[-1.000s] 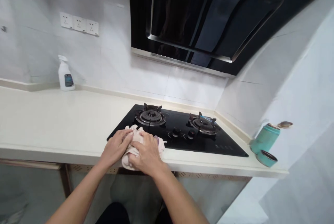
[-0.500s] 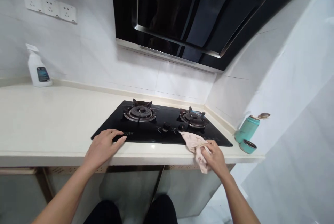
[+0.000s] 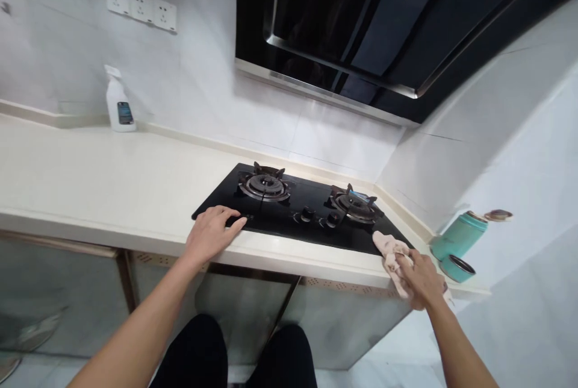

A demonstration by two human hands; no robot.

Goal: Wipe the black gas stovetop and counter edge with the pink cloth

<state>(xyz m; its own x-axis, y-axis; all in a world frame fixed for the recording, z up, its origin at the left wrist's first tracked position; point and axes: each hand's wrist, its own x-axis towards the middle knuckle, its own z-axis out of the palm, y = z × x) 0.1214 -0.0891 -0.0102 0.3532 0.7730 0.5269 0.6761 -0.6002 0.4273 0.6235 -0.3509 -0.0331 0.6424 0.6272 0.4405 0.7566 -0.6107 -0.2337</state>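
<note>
My right hand (image 3: pixel 423 279) grips a crumpled pale pink cloth (image 3: pixel 389 246) at the right front corner of the black glass gas hob (image 3: pixel 271 222), and the cloth's free end lies on the hob's edge. My left hand (image 3: pixel 212 234) rests flat on the cream counter (image 3: pixel 90 180) at the hob's left front corner, with its fingers stretched onto the glass. The hob carries two burners (image 3: pixel 265 184) and two knobs (image 3: pixel 307 214) between them.
A white spray bottle (image 3: pixel 118 102) stands against the back wall at the left. A teal flask (image 3: pixel 458 234) and its cap (image 3: pixel 457 269) sit at the counter's right end. A black range hood (image 3: pixel 383 26) hangs over the hob. Wall sockets (image 3: pixel 139 7) sit above the counter.
My right hand has carried the cloth along the hob's front from its left corner to its right corner. My left hand let go of the cloth and stayed at the left corner.
</note>
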